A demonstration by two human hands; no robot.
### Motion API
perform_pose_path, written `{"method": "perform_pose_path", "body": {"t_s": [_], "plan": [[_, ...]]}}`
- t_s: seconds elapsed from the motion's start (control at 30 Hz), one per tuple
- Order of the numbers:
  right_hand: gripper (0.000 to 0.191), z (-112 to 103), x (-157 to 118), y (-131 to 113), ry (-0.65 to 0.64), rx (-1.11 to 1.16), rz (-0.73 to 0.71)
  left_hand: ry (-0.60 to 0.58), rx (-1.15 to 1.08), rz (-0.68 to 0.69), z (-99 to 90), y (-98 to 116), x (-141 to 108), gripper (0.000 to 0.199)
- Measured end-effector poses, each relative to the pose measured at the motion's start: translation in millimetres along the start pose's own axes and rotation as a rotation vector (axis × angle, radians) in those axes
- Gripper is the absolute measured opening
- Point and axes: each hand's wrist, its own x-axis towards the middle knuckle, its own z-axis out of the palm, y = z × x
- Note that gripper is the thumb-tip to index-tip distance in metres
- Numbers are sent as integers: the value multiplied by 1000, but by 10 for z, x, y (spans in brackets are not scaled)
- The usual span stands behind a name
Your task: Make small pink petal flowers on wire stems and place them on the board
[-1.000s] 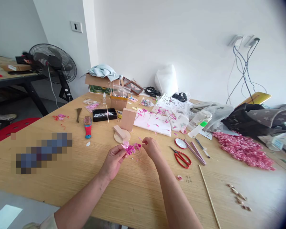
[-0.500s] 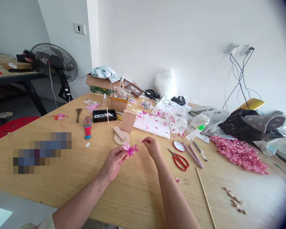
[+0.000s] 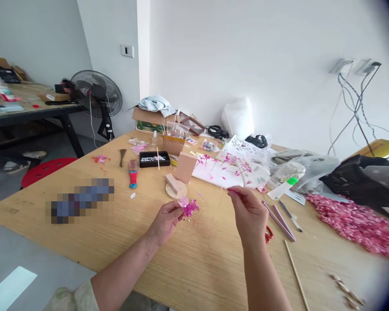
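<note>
My left hand (image 3: 165,221) pinches a magenta and pale pink flower (image 3: 190,208) between thumb and fingers, above the table. A small white bead-like dot shows at its middle. To the right, my right hand (image 3: 250,212) is raised with thumb and forefinger pressed together; what they hold, if anything, is too small to make out. A thin pale petal with a stem (image 3: 200,195) is between the two hands, apparently on the table. Behind it is a white cloth pad (image 3: 210,175) with several magenta stemmed petals (image 3: 228,159). Red-handled scissors (image 3: 269,234) are partly hidden behind my right wrist.
Wood blocks (image 3: 185,167) on a round disc, a red brush (image 3: 133,175) and a black tray (image 3: 144,163) stand beyond my left hand. Tweezers (image 3: 282,223), a wooden stick (image 3: 294,272) and a pink bead-like heap (image 3: 353,222) lie right. A fan (image 3: 99,93) stands behind.
My right hand has moved right and away from the flower, now covering the magnifying glass and part of the scissors. My left hand still holds the flower. The view has turned left.
</note>
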Motion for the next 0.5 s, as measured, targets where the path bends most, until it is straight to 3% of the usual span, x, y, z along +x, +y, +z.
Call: {"method": "perform_pose_path", "body": {"t_s": [0.13, 0.3, 0.5], "plan": [[10, -155, -246, -340, -132, 81, 21, -23, 94, 46, 12, 19, 0, 7], [6, -107, -477, -460, -165, 203, -30, -40, 445, 158, 123, 57, -42, 11], [12, 64, -675, -495, -191, -68, -170, -48, 627, 201, 274, 13, -68, 15]]}}
